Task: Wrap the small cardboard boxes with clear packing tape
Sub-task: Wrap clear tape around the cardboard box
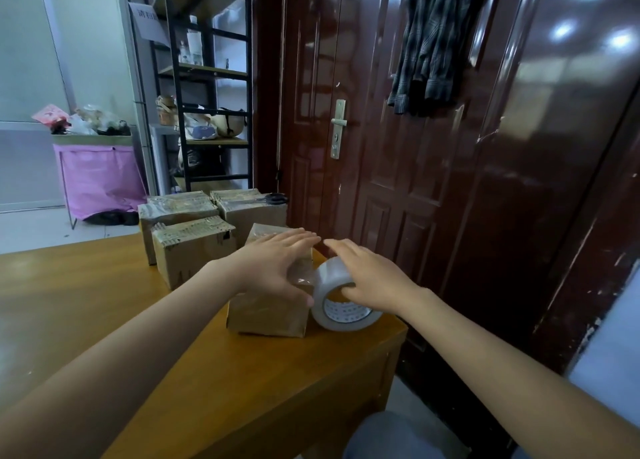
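A small cardboard box point(268, 315) stands near the right corner of the wooden table point(104, 302). My left hand point(277, 264) lies flat on its top, fingers spread, thumb down on the right side. A roll of clear packing tape point(341, 297) leans against the box's right side. My right hand point(370, 278) rests over the roll with the thumb hooked into its core. A shiny strip of tape runs from the roll onto the box. Three more taped boxes stand behind: one point(192, 247), one point(173, 211) and one point(252, 212).
Black scissors point(272, 199) lie on the rear right box. A dark red door point(415, 129) stands just beyond the table's right edge, with a plaid shirt point(436, 39) hanging on it. A black shelf unit point(204, 84) and a pink hamper point(97, 174) stand at the back left.
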A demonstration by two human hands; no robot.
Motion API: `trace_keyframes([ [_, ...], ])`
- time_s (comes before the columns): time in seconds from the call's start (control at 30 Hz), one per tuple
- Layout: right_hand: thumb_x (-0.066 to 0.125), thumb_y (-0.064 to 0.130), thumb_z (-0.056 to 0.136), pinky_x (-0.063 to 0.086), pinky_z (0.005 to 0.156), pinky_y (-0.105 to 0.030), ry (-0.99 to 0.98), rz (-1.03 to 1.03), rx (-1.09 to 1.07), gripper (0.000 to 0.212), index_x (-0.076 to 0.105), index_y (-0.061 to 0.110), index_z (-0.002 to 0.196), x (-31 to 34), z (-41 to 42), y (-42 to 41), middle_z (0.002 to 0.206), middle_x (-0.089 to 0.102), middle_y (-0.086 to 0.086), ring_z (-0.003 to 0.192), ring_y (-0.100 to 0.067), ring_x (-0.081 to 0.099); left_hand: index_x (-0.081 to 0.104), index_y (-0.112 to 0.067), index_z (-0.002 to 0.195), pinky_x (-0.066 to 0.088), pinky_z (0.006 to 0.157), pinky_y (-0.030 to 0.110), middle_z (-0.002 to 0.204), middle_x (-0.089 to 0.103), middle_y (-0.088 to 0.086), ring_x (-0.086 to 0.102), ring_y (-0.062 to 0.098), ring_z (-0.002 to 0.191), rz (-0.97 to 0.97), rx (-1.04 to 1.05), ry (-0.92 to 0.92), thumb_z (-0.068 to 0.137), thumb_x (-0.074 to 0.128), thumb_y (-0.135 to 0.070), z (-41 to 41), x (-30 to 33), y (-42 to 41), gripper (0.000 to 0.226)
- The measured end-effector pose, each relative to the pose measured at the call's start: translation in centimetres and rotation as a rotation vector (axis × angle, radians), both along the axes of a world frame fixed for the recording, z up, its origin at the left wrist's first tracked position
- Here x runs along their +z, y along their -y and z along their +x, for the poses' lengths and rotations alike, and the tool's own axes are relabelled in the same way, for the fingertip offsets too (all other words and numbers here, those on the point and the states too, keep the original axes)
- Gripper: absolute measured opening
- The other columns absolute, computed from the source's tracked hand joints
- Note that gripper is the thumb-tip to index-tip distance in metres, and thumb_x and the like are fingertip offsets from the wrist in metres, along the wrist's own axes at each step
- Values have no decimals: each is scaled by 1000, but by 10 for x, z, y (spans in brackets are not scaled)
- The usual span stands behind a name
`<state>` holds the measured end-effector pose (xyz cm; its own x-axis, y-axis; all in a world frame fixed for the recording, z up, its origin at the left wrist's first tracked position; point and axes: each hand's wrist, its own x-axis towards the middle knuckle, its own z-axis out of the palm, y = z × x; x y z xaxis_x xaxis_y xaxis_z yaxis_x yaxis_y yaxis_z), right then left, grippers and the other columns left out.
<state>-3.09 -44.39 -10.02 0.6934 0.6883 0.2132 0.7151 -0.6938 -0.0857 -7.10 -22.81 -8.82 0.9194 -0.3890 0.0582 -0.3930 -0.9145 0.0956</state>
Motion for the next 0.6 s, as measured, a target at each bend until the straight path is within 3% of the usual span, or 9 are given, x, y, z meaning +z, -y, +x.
trace_keyframes([
  [0.07, 61, 17, 89, 37, 72, -18, -75, 131, -50, 73, 22, 22, 151, -10, 0, 12, 149, 30, 7, 124, -15, 44, 1, -26, 156, -1, 121, 38, 164, 0, -6, -5, 11, 149, 65, -8, -66, 75, 65, -71, 7, -1, 4, 112],
  [0.17, 61, 17, 90, 48, 69, -26, -152, 250, -62, 74, 22, 33, 150, -26, -4, 29, 141, 33, 13, 108, -12, 51, 6, -28, 155, -4, 119, 36, 164, 0, -7, -7, 12, 149, 163, -20, -82, 81, 66, -61, 13, -3, 4, 100],
  [0.23, 60, 16, 89, 52, 71, -31, -166, 260, -70, 80, 17, 40, 152, -26, -6, 39, 131, 36, 16, 101, -10, 53, 13, -29, 154, 4, 120, 38, 163, 3, -8, -4, 13, 150, 182, -36, -50, 81, 66, -62, 14, -3, 7, 95],
  [0.33, 60, 17, 88, 46, 67, -27, -67, 164, -71, 81, 17, 43, 151, -3, -7, 49, 123, 40, 16, 94, -9, 53, 21, -29, 152, 20, 118, 41, 162, 12, -7, 5, 13, 149, 173, -56, 12, 81, 64, -64, 13, -4, 12, 91],
  [0.47, 66, 12, 81, 47, 75, -34, 61, 296, -65, 75, 39, 37, 145, 54, -8, 60, 112, 44, 14, 96, -12, 52, 32, -25, 149, 23, 118, 38, 159, 23, -8, 18, 10, 145, -246, -110, 168, 76, 63, -69, 12, -7, 24, 91],
  [0.6, 69, 10, 79, 50, 87, -42, 134, 497, 64, 56, 60, 26, 132, 86, -3, 51, 115, 54, 16, 105, -13, 58, 40, -40, 141, 35, 112, 44, 148, 40, -13, 36, 8, 137, -742, -96, 229, 70, 61, -75, 9, -33, 45, 82],
])
